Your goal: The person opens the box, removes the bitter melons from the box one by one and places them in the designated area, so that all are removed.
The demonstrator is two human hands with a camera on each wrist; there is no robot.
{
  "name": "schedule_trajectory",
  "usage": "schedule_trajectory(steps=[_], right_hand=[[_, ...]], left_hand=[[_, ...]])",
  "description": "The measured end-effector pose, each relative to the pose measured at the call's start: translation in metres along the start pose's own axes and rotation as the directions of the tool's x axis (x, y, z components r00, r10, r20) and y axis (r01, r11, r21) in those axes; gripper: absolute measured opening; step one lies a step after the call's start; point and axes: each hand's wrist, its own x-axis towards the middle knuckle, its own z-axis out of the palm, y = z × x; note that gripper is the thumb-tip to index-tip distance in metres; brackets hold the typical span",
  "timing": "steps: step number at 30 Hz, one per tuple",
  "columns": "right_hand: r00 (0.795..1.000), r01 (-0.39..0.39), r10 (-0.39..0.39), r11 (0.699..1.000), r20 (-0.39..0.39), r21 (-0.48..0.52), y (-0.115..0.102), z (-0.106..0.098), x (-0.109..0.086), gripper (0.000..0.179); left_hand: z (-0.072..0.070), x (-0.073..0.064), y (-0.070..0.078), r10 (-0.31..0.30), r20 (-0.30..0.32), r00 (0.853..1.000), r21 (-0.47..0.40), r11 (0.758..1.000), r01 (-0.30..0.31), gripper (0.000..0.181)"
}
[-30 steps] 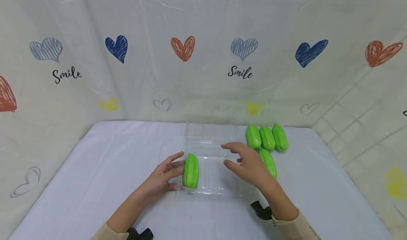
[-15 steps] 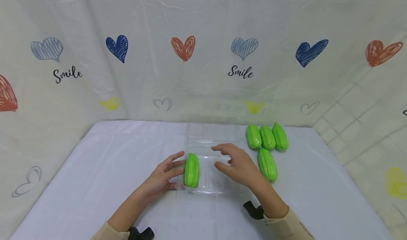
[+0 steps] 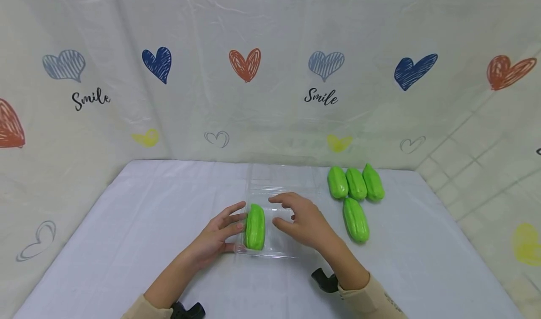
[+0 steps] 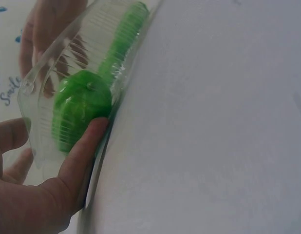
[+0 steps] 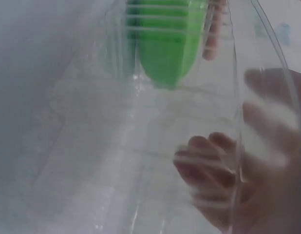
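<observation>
A clear plastic clamshell box [image 3: 281,248] lies unfolded on the table, its lid [image 3: 279,174] toward the back. One green ridged oblong fruit [image 3: 255,227], like a star fruit, lies along the box's left side. My left hand [image 3: 215,239] rests against that side wall with its fingers spread; the left wrist view shows a finger [image 4: 87,151] along the wall beside the fruit [image 4: 82,107]. Over the middle of the box is my right hand [image 3: 302,220], fingers loosely bent and nothing between them. The right wrist view sees this hand [image 5: 228,180] blurred through the clear plastic.
Right of the box lie several more green fruits: a row [image 3: 356,183] at the back and a single one [image 3: 356,220] in front of it. A white cloth [image 3: 160,225] covers the table. A curtain with printed hearts [image 3: 245,65] hangs behind.
My right hand has moved left over the box, away from the single front fruit, which is now fully in view. The left hand and the fruits stay where they were.
</observation>
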Motion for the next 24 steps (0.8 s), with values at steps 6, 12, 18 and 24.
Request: schedule_trajectory(steps=[6,12,18,24], right_hand=[[0.999,0.026,-0.025,1.0,0.027,-0.014,-0.007,0.008,0.004,0.042],[0.997,0.057,-0.056,0.998,0.057,-0.019,-0.011,0.017,0.007,0.043],[0.994,0.081,-0.081,0.997,0.068,-0.005,-0.012,0.024,0.01,0.043],[0.993,0.075,-0.074,0.997,0.089,-0.004,-0.014,0.03,0.011,0.044]], left_hand=[[0.0,0.0,0.0,0.002,0.011,1.0,-0.003,1.0,-0.002,0.066],[-0.001,0.0,-0.001,0.011,0.021,1.0,0.006,1.0,-0.012,0.066],[-0.001,0.0,-0.001,0.016,0.025,1.0,0.0,1.0,-0.016,0.066],[-0.002,0.0,-0.001,0.017,0.029,0.999,-0.007,1.0,-0.017,0.065]])
